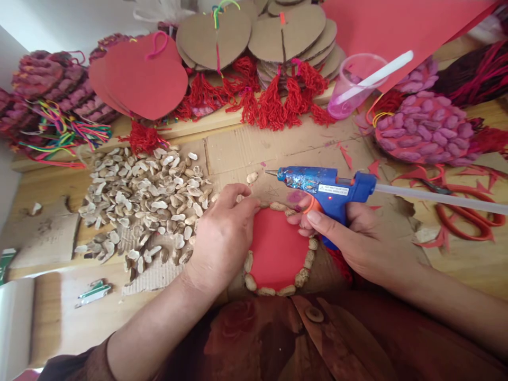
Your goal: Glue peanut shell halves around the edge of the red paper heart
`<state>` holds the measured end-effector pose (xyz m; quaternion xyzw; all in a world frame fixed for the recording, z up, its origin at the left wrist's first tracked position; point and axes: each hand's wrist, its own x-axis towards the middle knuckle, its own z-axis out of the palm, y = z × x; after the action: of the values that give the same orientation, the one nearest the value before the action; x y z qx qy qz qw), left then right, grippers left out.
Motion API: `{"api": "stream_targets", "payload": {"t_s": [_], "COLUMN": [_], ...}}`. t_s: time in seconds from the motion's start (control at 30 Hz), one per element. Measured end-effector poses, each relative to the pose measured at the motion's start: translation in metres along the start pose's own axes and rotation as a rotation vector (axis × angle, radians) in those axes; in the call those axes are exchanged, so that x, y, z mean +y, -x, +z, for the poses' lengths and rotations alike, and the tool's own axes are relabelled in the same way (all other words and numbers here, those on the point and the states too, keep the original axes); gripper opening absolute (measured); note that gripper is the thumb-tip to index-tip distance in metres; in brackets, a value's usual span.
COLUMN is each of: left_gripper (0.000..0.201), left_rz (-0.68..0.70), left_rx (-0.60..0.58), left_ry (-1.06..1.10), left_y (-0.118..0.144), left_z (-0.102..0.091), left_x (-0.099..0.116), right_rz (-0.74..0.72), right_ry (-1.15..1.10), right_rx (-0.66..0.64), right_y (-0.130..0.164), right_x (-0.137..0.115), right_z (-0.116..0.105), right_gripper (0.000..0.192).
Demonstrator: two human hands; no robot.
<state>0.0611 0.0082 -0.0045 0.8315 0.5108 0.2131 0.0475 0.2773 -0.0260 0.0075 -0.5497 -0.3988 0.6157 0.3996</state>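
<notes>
My right hand (349, 233) grips a blue hot glue gun (317, 182), a finger at its orange trigger. The gun's nozzle points left, and a clear glue stick (432, 197) sticks out of its back. Below lies a red heart-shaped card (278, 251) with peanut shells (302, 276) set along its edge. My left hand (222, 233) is closed at the card's upper left edge; a pale bit of peanut shell (239, 199) shows by its fingers, which hide most of it. One loose peanut shell (252, 178) lies beyond the card, left of the nozzle.
A heap of peanut shells (146, 196) spreads on the left. Cardboard hearts (214, 39) with red tassels (273, 106) and red card hearts (138, 76) line the back. A plastic cup (357, 84) holds a white stick. Orange-handled scissors (468, 211) and a pink shell-covered heart (426, 127) lie right.
</notes>
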Motion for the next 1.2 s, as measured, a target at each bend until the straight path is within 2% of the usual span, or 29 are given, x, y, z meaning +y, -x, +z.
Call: {"api": "stream_targets", "payload": {"t_s": [0.43, 0.63, 0.87, 1.03, 1.1, 1.2], "left_gripper": [0.018, 0.023, 0.024, 0.022, 0.022, 0.026], "left_rz": [0.019, 0.043, 0.013, -0.022, -0.034, -0.052], "left_rx": [-0.035, -0.074, -0.174, -0.223, -0.209, -0.094], "left_ry": [-0.061, -0.117, -0.15, -0.152, -0.105, 0.089], "left_y": [0.001, 0.002, 0.0, -0.003, -0.003, 0.002], "left_z": [0.001, 0.001, 0.002, 0.004, 0.005, 0.006], "left_x": [0.001, 0.004, 0.007, 0.011, 0.008, -0.001], "right_rz": [0.006, 0.011, 0.007, -0.032, -0.051, -0.053], "right_ry": [0.077, 0.105, 0.025, -0.05, -0.123, -0.215], "right_rx": [0.017, 0.025, 0.041, 0.029, 0.015, 0.002], "right_y": [0.0, 0.001, 0.001, -0.003, -0.007, -0.01], "right_x": [-0.005, -0.004, 0.004, 0.013, 0.016, 0.016], "right_z": [0.003, 0.003, 0.001, -0.001, -0.002, -0.003], "right_gripper": [0.007, 0.015, 0.027, 0.021, 0.02, 0.023]}}
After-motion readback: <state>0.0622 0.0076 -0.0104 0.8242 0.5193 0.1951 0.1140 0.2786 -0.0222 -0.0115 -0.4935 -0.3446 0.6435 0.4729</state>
